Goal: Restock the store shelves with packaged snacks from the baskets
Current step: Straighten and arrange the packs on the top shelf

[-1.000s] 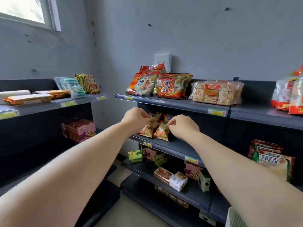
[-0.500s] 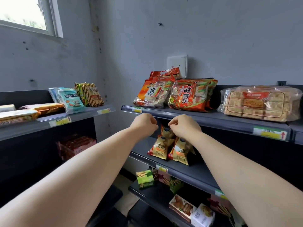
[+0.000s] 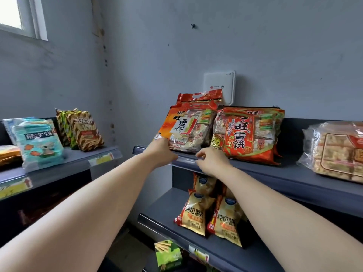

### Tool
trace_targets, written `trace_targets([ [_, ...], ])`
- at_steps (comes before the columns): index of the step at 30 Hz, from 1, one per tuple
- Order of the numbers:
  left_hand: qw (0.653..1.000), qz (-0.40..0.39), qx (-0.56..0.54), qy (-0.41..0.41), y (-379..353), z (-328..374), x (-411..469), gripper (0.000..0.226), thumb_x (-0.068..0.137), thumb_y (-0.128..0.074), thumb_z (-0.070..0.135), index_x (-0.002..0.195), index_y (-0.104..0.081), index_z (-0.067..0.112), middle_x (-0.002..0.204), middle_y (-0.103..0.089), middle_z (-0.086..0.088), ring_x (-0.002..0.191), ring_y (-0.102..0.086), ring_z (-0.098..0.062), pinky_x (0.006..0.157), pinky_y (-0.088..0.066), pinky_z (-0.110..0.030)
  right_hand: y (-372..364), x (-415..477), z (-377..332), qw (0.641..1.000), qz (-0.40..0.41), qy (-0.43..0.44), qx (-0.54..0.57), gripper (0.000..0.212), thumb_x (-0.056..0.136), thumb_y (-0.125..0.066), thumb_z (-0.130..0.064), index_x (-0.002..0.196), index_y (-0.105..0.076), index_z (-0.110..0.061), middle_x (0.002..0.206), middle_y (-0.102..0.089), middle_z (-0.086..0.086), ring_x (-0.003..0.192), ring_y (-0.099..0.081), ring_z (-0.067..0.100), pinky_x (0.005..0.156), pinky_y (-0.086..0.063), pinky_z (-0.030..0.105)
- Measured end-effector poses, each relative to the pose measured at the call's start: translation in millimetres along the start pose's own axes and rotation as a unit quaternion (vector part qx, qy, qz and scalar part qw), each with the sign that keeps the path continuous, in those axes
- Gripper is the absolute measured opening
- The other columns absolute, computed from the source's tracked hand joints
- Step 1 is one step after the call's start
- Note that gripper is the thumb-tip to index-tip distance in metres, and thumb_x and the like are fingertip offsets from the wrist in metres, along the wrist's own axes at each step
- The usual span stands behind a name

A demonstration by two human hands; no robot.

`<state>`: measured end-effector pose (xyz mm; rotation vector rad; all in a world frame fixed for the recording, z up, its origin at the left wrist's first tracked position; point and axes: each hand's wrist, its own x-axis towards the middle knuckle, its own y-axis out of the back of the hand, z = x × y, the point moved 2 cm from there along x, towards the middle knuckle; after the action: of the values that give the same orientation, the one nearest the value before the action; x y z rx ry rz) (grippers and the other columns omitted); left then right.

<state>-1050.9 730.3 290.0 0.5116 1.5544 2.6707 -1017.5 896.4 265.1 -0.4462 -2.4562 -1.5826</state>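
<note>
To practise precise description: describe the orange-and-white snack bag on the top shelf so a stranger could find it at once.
Find the white box on the grey wall; on the top shelf below it stand two cracker bags. Take the left one, the orange-and-white bag, not the red bag.

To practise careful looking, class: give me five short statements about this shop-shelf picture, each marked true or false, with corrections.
1. The left hand touches the orange cracker bag at its lower corner. True.
2. The right hand holds a chip bag. False: its fingers hold nothing; the chip bags stand on the lower shelf.
3. The teal bag stands on the left shelf. True.
4. The red cracker bag lies on the lowest shelf. False: it sits on the top shelf, right of the orange one.
5. A white box hangs on the wall. True.
</note>
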Motion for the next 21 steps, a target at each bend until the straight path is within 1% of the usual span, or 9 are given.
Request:
trace_targets([
  [2,1.0,0.001,-0.019,-0.004,1,-11,24,0.038,0.082,-0.071,0.027,0.114,-0.055,0.013,0.102,-0.063,-0.002,0.087,-0.058,-0.021,0.067,-0.046,-0.028,-7,19,-3,1.0,0.01,-0.009,-0.009,0.037,0.094,-0.055,-0.026,0.13,-0.059,-0.021,0.132,-0.059,0.002,0.117,-0.056,0.024,0.091,-0.049,0.032],
  [6,0.998,-0.01,-0.065,-0.01,2,-35,79,0.044,0.083,-0.075,0.03,0.113,-0.046,0.016,0.1,-0.055,0.0,0.09,-0.054,-0.021,0.073,-0.043,-0.03,-20,61,-9,0.999,0.03,-0.04,-0.021,0.039,0.093,-0.055,-0.026,0.132,-0.053,-0.017,0.132,-0.057,0.005,0.112,-0.057,0.026,0.09,-0.051,0.037],
  [8,0.996,-0.024,-0.082,-0.003,4,-48,108,0.059,0.079,-0.079,0.036,0.121,-0.045,0.012,0.102,-0.055,-0.002,0.091,-0.054,-0.021,0.072,-0.043,-0.031,-28,82,-13,0.997,0.032,-0.06,-0.027,0.046,0.094,-0.053,-0.026,0.138,-0.046,-0.016,0.135,-0.054,0.006,0.112,-0.057,0.027,0.089,-0.05,0.037],
  [10,0.996,-0.039,-0.085,-0.003,2,-61,135,0.071,0.076,-0.081,0.04,0.127,-0.042,0.009,0.106,-0.054,-0.004,0.093,-0.053,-0.021,0.072,-0.042,-0.031,-37,99,-16,0.995,0.039,-0.085,-0.033,0.054,0.095,-0.052,-0.028,0.144,-0.035,-0.015,0.137,-0.05,0.009,0.115,-0.055,0.028,0.091,-0.049,0.039],
  [13,0.994,-0.071,-0.083,0.008,-6,-81,170,0.086,0.074,-0.082,0.044,0.137,-0.036,0.007,0.12,-0.054,-0.008,0.103,-0.054,-0.024,0.077,-0.044,-0.032,-51,118,-20,0.99,0.058,-0.122,-0.035,0.06,0.096,-0.049,-0.035,0.147,-0.026,-0.014,0.141,-0.044,0.014,0.117,-0.052,0.03,0.091,-0.048,0.039],
  [14,0.993,-0.081,-0.087,0.008,-9,-86,179,0.088,0.074,-0.082,0.045,0.138,-0.036,0.007,0.12,-0.054,-0.008,0.104,-0.054,-0.024,0.077,-0.045,-0.032,-56,123,-21,0.988,0.06,-0.136,-0.037,0.061,0.097,-0.048,-0.038,0.147,-0.022,-0.013,0.144,-0.041,0.016,0.119,-0.051,0.032,0.09,-0.047,0.038],
  [16,0.989,-0.102,-0.104,0.007,-16,-94,197,0.086,0.073,-0.083,0.045,0.136,-0.037,0.007,0.114,-0.052,-0.007,0.101,-0.053,-0.023,0.078,-0.045,-0.032,-65,131,-21,0.984,0.059,-0.164,-0.034,0.069,0.098,-0.046,-0.042,0.151,-0.012,-0.013,0.153,-0.029,0.02,0.125,-0.048,0.034,0.091,-0.044,0.038],
  [18,0.986,-0.121,-0.118,-0.003,-23,-100,211,0.082,0.074,-0.083,0.042,0.133,-0.039,0.006,0.115,-0.052,-0.007,0.1,-0.052,-0.022,0.08,-0.044,-0.032,-71,136,-20,0.981,0.063,-0.179,-0.028,0.078,0.098,-0.046,-0.044,0.154,-0.003,-0.012,0.157,-0.022,0.018,0.13,-0.044,0.034,0.093,-0.043,0.037],
  [21,0.988,-0.123,-0.095,-0.026,-30,-104,228,0.075,0.073,-0.084,0.041,0.128,-0.046,0.007,0.113,-0.058,-0.007,0.097,-0.057,-0.022,0.077,-0.047,-0.031,-75,142,-19,0.974,0.099,-0.198,-0.044,0.085,0.096,-0.049,-0.046,0.154,0.002,-0.011,0.153,-0.024,0.016,0.124,-0.049,0.032,0.08,-0.043,0.035],
])
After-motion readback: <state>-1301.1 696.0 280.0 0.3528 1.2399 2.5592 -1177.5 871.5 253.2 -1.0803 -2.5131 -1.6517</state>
